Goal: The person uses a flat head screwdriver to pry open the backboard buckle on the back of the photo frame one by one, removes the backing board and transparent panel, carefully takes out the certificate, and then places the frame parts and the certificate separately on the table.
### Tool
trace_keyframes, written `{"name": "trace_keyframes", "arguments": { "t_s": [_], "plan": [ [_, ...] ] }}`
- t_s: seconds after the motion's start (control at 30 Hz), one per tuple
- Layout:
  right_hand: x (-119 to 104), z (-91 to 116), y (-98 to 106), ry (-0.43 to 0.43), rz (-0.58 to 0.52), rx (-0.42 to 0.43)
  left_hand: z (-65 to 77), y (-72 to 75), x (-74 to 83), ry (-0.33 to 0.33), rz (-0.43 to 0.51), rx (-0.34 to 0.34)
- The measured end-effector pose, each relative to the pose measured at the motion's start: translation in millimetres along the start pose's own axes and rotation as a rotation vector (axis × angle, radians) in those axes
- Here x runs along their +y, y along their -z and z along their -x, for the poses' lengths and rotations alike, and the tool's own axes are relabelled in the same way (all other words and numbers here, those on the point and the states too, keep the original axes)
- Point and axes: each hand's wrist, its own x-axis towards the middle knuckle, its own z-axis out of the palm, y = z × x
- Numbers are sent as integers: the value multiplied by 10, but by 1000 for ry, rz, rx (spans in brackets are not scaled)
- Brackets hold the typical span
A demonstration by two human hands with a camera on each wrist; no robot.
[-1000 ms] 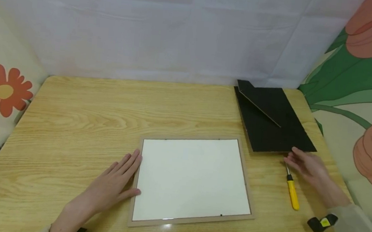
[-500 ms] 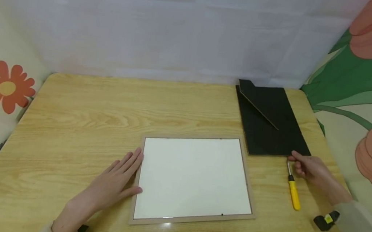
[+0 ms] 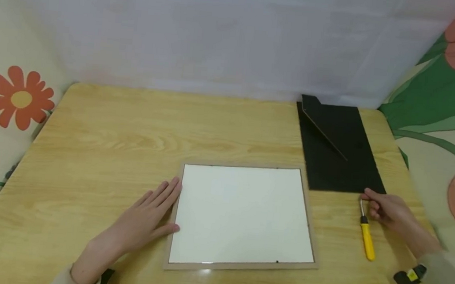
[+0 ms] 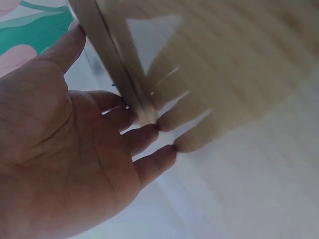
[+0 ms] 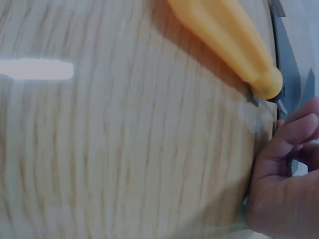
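Observation:
A picture frame (image 3: 174,262) with a pale wooden border and a white panel (image 3: 243,214) inside lies flat on the table. My left hand (image 3: 141,220) rests along its left edge, fingers straight and thumb over the border; the left wrist view shows the fingertips (image 4: 154,162) beside the frame's edge. At the back right lies a black backing board (image 3: 337,177) with a raised stand leg (image 3: 319,122). My right hand (image 3: 390,210) pinches its near edge, with the other fingers curled. A yellow-handled screwdriver (image 3: 368,242) lies just below those fingers, its metal tip near them.
The light wood table (image 3: 112,124) meets a white cloth backdrop (image 3: 203,37) at the back. Flower-patterned cloths stand at both sides. A black and yellow wrist device (image 3: 410,277) sits at the right wrist, over the table.
The right fingers have closed on the backing board's near edge, and the board has shifted slightly left and nearer. The left hand stays by the frame. The head view has shifted a little.

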Motion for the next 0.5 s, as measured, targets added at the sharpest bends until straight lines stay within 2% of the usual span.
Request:
{"name": "trace_keyframes", "arguments": {
  "t_s": [0.1,0.2,0.27,0.33,0.37,0.43,0.5],
  "plan": [
    [-35,58,-34,85,-53,20,10,56,22,-1,-4,-6],
    [-121,175,-195,231,91,109,37,106,40,-4,4,-25],
    [-207,305,-387,317,214,153,48,118,38,-22,10,-33],
    [-302,474,-665,401,339,160,57,124,35,-43,15,-39],
    [-341,565,-828,441,372,133,60,121,32,-54,15,-41],
    [-396,726,-1194,511,443,44,61,96,21,-68,22,-50],
    [-407,832,-1605,584,565,-42,58,71,16,-70,32,-60]
  ]
}}
